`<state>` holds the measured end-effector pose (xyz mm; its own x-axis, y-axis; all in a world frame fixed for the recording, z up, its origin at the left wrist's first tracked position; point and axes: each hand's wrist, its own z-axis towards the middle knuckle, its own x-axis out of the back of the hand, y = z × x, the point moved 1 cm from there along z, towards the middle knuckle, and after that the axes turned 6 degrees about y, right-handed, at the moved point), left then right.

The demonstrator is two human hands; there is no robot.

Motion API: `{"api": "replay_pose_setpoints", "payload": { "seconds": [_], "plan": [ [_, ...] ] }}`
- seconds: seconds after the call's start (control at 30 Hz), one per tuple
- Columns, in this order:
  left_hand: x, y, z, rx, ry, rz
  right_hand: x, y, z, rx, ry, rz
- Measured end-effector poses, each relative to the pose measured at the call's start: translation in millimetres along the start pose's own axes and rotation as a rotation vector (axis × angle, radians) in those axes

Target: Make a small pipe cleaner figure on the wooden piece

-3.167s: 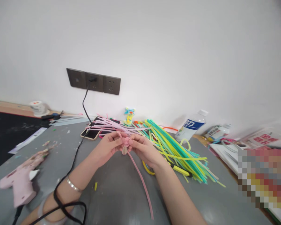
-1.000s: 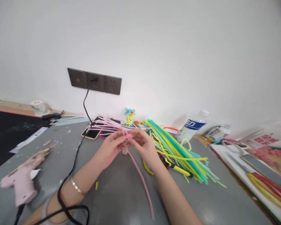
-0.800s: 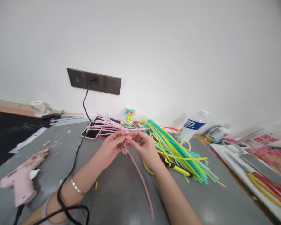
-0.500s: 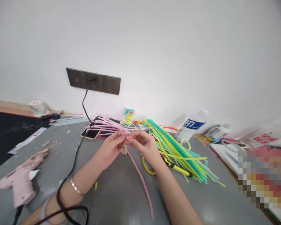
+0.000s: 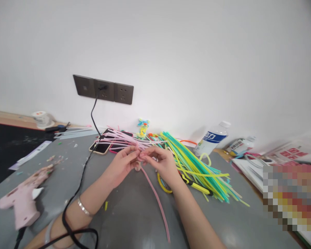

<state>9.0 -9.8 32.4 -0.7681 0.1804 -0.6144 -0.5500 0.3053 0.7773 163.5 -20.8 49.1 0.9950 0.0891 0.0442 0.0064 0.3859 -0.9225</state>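
Note:
My left hand (image 5: pixel 123 163) and my right hand (image 5: pixel 162 164) meet over the middle of the grey table, fingertips pinched together. Between them is a pink pipe cleaner (image 5: pixel 157 199), whose long tail curves down toward me. The worked part is mostly hidden by my fingers. A small pale beige piece (image 5: pixel 137 166) shows just below the fingertips; how it is joined cannot be seen. Behind my hands lies a spread of light pink pipe cleaners (image 5: pixel 119 137). A heap of green and yellow pipe cleaners (image 5: pixel 197 166) sits beside my right hand.
At left lies a pink glue gun (image 5: pixel 23 204); a black cable (image 5: pixel 85 169) crosses my left forearm. Phones (image 5: pixel 101 148) lie under the pink stems. Yellow-handled pliers (image 5: pixel 199 188), a bottle (image 5: pixel 212 138) and a small blue-yellow figure (image 5: pixel 143 128) stand or lie farther off.
My right fingertips have shifted slightly and curl closer against the left ones, covering more of the pink piece. The beige piece has turned a little. The pink tail stays nearly in place.

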Motion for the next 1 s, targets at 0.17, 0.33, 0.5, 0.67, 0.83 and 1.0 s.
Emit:
{"api": "replay_pose_setpoints", "payload": {
  "seconds": [0.17, 0.33, 0.5, 0.67, 0.83, 1.0],
  "plan": [
    [-0.3, 2, -1, 0.002, 0.016, 0.029, -1, 3, 0, -0.029, -0.004, 0.018],
    [0.5, 2, -1, -0.002, 0.031, 0.045, 0, 8, 2, -0.068, 0.108, 0.111],
    [3.1, 1, 1, -0.031, 0.013, 0.047, 1, 10, 3, -0.075, 0.111, 0.099],
    [4.9, 1, 3, -0.068, 0.067, -0.009, -1, 8, 1, -0.084, 0.053, 0.128],
    [6.6, 1, 4, -0.094, 0.098, -0.006, -2, 5, 0, -0.091, 0.011, 0.147],
    [6.4, 2, 3, -0.133, 0.121, 0.059, -2, 9, 0, -0.124, 0.010, 0.171]
  ]
}}
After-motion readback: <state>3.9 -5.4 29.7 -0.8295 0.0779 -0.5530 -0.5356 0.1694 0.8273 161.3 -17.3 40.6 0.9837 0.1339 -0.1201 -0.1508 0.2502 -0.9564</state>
